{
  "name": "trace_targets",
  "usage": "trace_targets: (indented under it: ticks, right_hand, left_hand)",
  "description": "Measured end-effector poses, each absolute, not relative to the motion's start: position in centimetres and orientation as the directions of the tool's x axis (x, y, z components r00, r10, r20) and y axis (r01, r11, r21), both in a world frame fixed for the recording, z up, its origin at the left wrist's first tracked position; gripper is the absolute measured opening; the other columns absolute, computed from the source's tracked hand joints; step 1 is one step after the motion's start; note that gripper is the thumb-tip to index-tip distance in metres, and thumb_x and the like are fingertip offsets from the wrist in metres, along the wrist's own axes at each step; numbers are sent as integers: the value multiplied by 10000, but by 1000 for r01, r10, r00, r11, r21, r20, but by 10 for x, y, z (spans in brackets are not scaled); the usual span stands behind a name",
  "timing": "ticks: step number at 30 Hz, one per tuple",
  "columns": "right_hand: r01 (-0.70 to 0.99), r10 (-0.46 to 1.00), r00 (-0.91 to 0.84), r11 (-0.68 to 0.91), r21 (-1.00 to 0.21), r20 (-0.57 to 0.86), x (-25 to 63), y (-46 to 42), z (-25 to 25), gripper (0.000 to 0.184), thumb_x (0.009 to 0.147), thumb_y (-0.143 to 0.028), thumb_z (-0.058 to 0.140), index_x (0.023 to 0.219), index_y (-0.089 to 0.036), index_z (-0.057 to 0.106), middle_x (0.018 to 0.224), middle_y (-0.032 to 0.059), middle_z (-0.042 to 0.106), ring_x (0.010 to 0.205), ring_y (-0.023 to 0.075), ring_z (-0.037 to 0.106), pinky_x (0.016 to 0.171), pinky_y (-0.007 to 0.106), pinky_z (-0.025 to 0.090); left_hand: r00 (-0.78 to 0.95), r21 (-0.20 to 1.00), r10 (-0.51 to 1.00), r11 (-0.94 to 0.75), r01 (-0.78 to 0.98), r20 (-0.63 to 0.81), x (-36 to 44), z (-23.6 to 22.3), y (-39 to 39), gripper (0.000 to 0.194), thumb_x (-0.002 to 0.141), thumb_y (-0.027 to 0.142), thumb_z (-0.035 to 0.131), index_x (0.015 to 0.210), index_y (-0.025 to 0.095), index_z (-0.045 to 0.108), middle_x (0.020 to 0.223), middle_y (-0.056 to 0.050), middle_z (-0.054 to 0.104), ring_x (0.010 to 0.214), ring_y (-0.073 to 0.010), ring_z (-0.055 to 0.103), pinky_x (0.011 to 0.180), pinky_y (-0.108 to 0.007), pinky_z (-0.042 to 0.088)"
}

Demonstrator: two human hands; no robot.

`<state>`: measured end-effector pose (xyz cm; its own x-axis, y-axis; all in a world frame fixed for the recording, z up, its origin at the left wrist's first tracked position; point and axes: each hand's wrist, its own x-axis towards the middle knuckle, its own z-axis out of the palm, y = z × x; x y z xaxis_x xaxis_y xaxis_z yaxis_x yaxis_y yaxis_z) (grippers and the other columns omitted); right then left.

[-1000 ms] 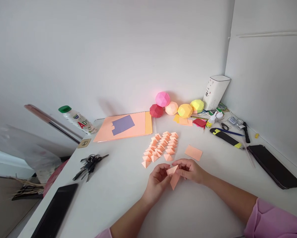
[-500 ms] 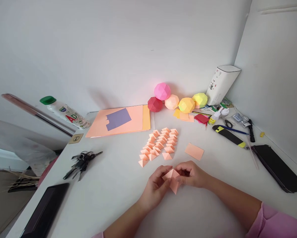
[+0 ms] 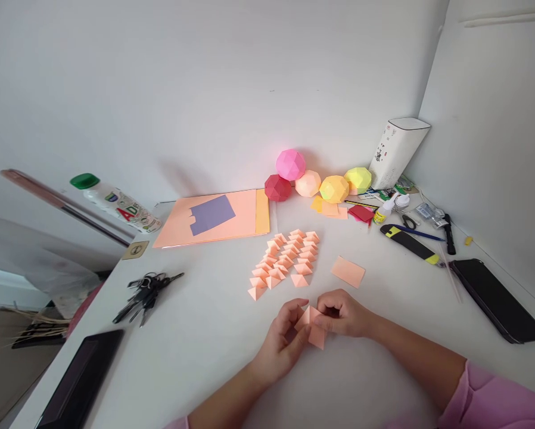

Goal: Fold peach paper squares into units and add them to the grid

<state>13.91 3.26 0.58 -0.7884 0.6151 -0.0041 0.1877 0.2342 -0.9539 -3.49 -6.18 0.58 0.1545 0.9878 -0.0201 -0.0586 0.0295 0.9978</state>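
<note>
Between both hands, near the front of the table, is a partly folded peach paper piece point(image 3: 316, 338). My left hand point(image 3: 288, 339) pinches its left side with thumb and fingers. From the other side, my right hand point(image 3: 341, 314) grips the paper's right edge, its fingers curled. Just beyond the hands stand rows of small folded peach paper units point(image 3: 288, 258), several of them, peaked like little pyramids. A flat peach paper rectangle point(image 3: 348, 272) lies to the right of these rows.
Faceted paper balls point(image 3: 334, 189) line the wall. Right: a glue bottle point(image 3: 383, 211), a box cutter point(image 3: 410, 244), a black case point(image 3: 497, 301) and a white device point(image 3: 397, 154). Left: keys point(image 3: 149, 293), a bottle point(image 3: 120, 205), a dark flat object point(image 3: 80, 381) and paper sheets point(image 3: 173, 229).
The paper's lower part has gone from a pointed tip to a squarer flap as the fingers shifted on it. The whole view has moved slightly.
</note>
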Motion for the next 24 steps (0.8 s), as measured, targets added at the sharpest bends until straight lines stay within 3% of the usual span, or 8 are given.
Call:
trace_targets:
  ticks: [6,11,19,24]
  right_hand:
    - [198,620,-784,221,-955,-19,138,32,7,334,766,-352,576,539,-169,413,520,-52,344,491,76,299,446,216,251]
    - [193,615,-788,210,-958,-24,139,32,7,329,766,-331,574,542,-172,393,515,-53,338,493,78,299,448,218,246]
    - [172,613,-790,178,-969,-27,141,33,7,314,766,-389,603,577,-166,489,552,-38,390,508,87,334,460,223,280]
    - [146,615,-789,167,-975,-13,140,34,9,301,759,-396,617,591,-164,523,554,-33,402,516,94,346,467,229,282]
  left_hand:
    - [166,998,985,-48,-34,53,-35,3,-60,214,889,291,468,1096,237,466,746,-8,466,677,-136,445,635,-264,406]
    - [153,984,978,-157,89,142,-37,1,-59,301,885,258,467,1182,259,517,811,-33,487,742,-157,473,684,-298,432]
    - [138,999,989,-42,-7,43,-37,3,-58,369,863,284,513,1232,286,518,908,-53,503,854,-185,507,735,-327,465]
    - [143,998,988,-56,10,54,-37,2,-58,381,862,289,515,1243,290,516,939,-61,513,863,-188,518,732,-324,468]
